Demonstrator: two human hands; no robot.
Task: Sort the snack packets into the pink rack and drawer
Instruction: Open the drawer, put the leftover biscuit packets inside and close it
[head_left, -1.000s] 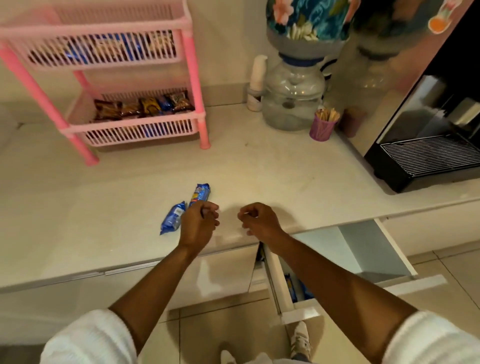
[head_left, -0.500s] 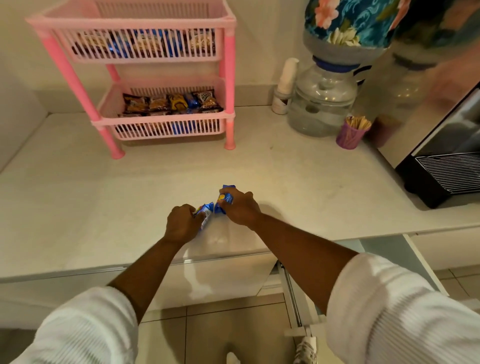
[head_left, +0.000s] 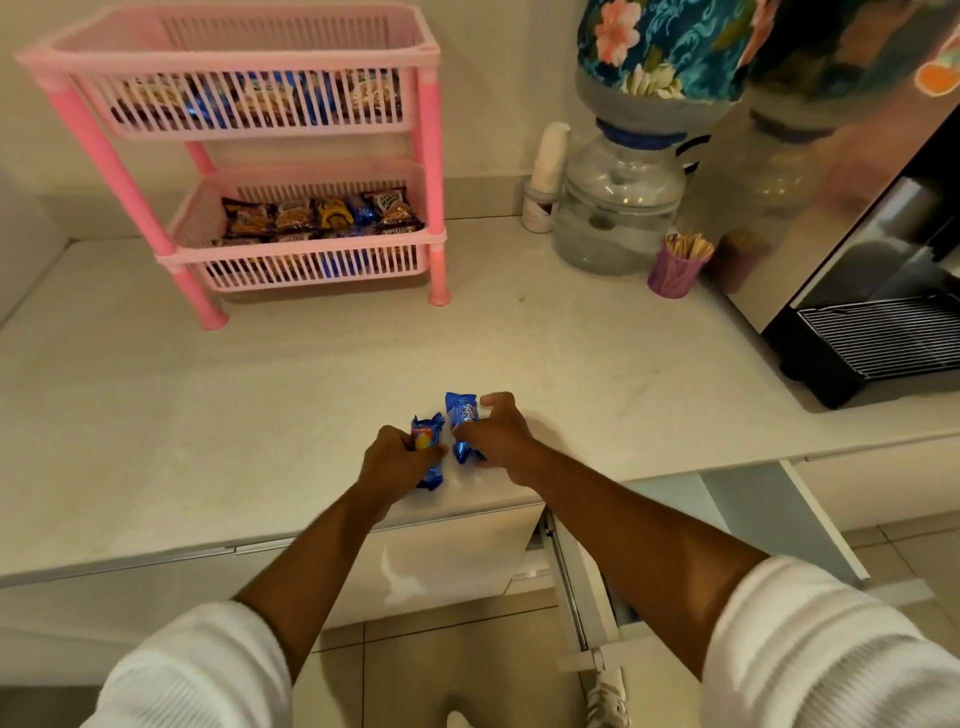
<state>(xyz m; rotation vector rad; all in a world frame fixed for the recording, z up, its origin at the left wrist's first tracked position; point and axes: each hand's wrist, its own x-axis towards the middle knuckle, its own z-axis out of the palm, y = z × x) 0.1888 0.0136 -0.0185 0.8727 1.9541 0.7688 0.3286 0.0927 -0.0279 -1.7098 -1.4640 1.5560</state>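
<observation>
Snack packets are the matter here, and the bulk of them already lie in the pink rack (head_left: 431, 156), which stands at the back left of the worktop (head_left: 208, 405): its upper basket is seen through the slats to be filled, and its lower basket holds a row of brown, yellow and blue packs. The drawer (head_left: 737, 519) is pulled out below the worktop's front edge at the right, and a glimpse of blue is caught inside it under the right forearm, though what it is cannot be told. Only two packets are left out, both near the front edge of the worktop and just beside each other. The left blue packet (head_left: 429, 451) is gripped by the left hand (head_left: 395, 460), whose fingers are curled round it. The right blue packet (head_left: 464, 423) is held by the right hand (head_left: 496, 434), thumb across its face and one finger raised clear; it looks closed on the pack. Whether either packet is lifted off the surface cannot be told. The step in hand is judged to be the pick-up of the last two packets, so the sort is nearly done. Next, each packet must be matched to its kind and carried to the rack or lowered into the open drawer.
</observation>
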